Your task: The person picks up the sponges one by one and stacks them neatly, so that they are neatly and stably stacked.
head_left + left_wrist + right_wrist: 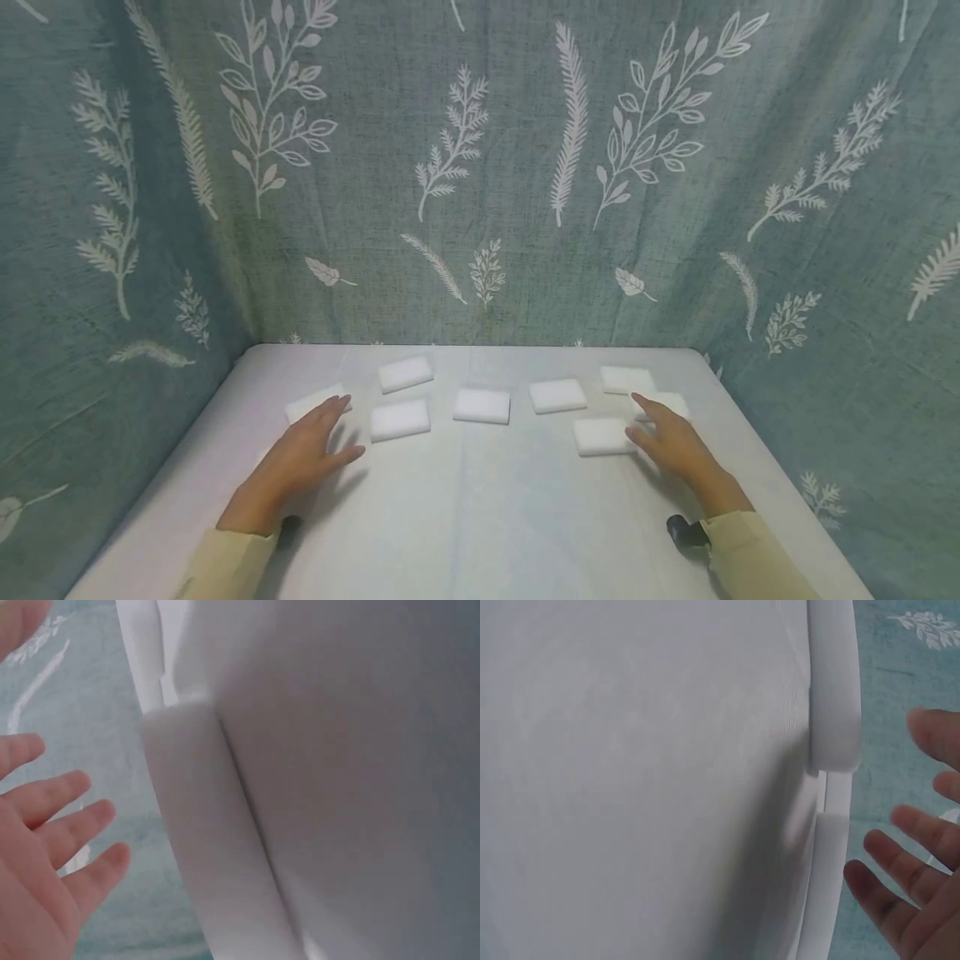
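Several white rectangular blocks, which look like sponges, lie spread across the far half of the white table. My left hand [296, 454] hovers with extended fingers over the leftmost block [311, 404], partly covering it. Just right of that hand is another block [400, 420]. On the right side, my right hand [678, 446] is held above the table, its fingers apart, near a front block [602, 437] and partly over the block [667, 406] behind it. Both wrist views show spread fingers with nothing held; a block [210, 825] and a block [835, 690] appear beside them.
Further blocks stand toward the back: one left [406, 374], one central [482, 406], one right of centre [557, 396] and one far right [626, 380]. Green leaf-patterned fabric [510, 183] hangs behind and along both sides of the table [480, 517].
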Demonstrator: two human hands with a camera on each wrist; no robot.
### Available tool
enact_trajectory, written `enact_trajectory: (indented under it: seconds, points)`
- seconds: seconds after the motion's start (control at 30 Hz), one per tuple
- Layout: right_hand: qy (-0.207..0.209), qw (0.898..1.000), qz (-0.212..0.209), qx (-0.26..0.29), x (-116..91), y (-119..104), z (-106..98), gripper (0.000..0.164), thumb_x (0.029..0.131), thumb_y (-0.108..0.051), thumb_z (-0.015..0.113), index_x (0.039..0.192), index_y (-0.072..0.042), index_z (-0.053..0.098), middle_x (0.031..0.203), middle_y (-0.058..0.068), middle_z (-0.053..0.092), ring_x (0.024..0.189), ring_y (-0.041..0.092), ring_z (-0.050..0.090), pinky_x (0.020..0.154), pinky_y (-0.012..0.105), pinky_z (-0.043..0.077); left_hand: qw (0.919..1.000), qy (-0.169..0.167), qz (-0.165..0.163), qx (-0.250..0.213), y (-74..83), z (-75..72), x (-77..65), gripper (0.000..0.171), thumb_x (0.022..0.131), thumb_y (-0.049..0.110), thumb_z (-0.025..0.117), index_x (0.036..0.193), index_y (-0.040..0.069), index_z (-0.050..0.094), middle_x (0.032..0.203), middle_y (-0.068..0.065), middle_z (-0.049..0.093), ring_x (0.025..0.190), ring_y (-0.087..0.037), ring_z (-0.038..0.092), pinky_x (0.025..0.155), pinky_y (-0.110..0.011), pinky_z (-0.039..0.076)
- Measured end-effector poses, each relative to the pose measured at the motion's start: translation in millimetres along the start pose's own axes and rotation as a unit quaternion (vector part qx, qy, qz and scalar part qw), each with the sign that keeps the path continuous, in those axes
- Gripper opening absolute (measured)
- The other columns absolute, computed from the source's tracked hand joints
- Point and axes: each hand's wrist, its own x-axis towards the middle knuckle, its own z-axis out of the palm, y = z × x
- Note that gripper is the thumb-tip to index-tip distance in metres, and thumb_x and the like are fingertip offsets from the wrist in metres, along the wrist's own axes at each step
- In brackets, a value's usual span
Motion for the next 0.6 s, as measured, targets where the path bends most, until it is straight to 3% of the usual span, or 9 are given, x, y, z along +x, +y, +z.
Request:
enact_trajectory:
  seconds: [0.37,0.6]
  points:
    - [-0.05,0.996,0.051,0.056,-2,-4,7,0.067,0.093,-0.03,0.066,0.147,-0.003,0.038,0.145,0.027,0.038,0.131,0.048,0.036,0.105,0.062,0.029,0.9997,-0.013,-0.009,-0.02,6.9,8.0,18.1,0.076,0.09,0.039,0.068,0.145,-0.003,0.038,0.142,-0.027,0.043,0.131,-0.044,0.038,0.104,-0.059,0.033]
    - [-0.064,0.995,0.033,0.067,4,-2,5,0.069,0.089,-0.03,0.072,0.145,-0.003,0.042,0.145,0.026,0.04,0.133,0.046,0.035,0.107,0.06,0.028,0.9989,-0.036,-0.017,-0.026,18.1,12.0,30.5,0.07,0.091,0.033,0.069,0.144,-0.004,0.04,0.139,-0.029,0.045,0.128,-0.046,0.041,0.102,-0.059,0.035]
